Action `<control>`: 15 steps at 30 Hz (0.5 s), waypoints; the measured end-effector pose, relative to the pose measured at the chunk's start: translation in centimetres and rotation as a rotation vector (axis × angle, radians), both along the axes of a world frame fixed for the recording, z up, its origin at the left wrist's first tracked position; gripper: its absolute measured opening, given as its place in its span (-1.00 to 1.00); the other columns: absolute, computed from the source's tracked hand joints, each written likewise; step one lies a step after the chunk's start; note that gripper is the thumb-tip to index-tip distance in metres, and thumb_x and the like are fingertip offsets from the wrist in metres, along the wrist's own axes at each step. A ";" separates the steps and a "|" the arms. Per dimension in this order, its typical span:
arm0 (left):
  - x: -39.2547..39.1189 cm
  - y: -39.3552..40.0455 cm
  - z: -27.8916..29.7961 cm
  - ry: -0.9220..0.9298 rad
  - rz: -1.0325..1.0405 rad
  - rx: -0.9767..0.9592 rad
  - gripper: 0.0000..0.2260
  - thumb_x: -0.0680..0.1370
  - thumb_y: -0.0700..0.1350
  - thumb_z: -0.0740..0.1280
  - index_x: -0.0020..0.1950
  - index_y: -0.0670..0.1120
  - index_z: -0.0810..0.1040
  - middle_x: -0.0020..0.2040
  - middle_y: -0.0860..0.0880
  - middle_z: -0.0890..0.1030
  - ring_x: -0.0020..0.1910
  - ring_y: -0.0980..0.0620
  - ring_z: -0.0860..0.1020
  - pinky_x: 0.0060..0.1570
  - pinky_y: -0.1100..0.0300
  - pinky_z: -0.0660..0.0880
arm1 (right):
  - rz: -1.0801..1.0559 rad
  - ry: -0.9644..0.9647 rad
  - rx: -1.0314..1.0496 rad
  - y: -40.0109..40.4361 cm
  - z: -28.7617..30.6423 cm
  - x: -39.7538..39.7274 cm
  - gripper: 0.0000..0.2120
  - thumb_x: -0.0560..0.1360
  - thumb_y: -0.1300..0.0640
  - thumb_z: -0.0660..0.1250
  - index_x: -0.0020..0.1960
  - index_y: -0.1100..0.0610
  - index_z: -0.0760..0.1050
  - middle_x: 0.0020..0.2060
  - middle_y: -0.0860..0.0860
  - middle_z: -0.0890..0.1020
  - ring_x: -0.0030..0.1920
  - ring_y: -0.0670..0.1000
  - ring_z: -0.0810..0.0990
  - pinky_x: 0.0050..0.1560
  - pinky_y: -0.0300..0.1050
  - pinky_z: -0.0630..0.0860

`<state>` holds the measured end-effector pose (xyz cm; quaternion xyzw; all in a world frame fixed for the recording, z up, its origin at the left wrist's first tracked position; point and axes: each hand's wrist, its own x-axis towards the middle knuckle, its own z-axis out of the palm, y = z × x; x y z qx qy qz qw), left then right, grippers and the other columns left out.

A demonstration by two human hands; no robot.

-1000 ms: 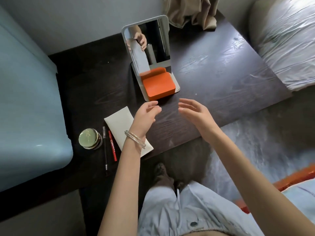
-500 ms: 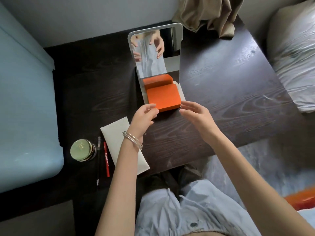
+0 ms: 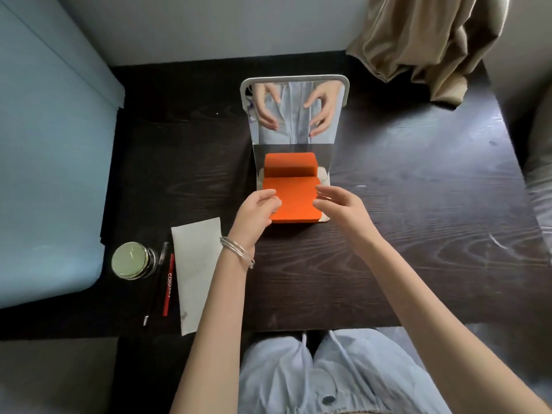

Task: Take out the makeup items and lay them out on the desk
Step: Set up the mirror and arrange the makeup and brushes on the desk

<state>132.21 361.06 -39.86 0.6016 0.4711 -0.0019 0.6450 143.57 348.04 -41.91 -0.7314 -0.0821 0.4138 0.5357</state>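
A standing mirror sits mid-desk with an orange case lying on its base. My left hand is at the case's left front edge, fingers loosely curved. At the case's right edge, my right hand has its fingertips by the side. The mirror shows both hands held in open C shapes with nothing in them. On the left of the desk lie a white pouch, a red pencil, a black pencil and a round gold-lidded jar.
The dark wooden desk has a light blue cushioned edge along its left side. Beige cloth hangs over the back right corner, and pale bedding lies to the right. My knees are under the front edge.
Both hands have moved forward from the desk's front to either side of the orange case. The view has shifted, so the mirror now faces me squarely.
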 end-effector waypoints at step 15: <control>2.7 1.1 -5.8 0.275 -0.051 0.059 -0.49 0.49 -0.05 0.30 0.42 -0.08 0.30 0.31 -0.10 0.44 0.23 -0.11 0.46 0.19 0.01 0.46 | 0.133 -0.142 -0.375 2.6 -4.5 0.2 -0.47 0.41 0.12 0.42 0.33 0.18 0.36 0.15 0.06 0.46 0.18 0.06 0.46 0.23 0.06 0.45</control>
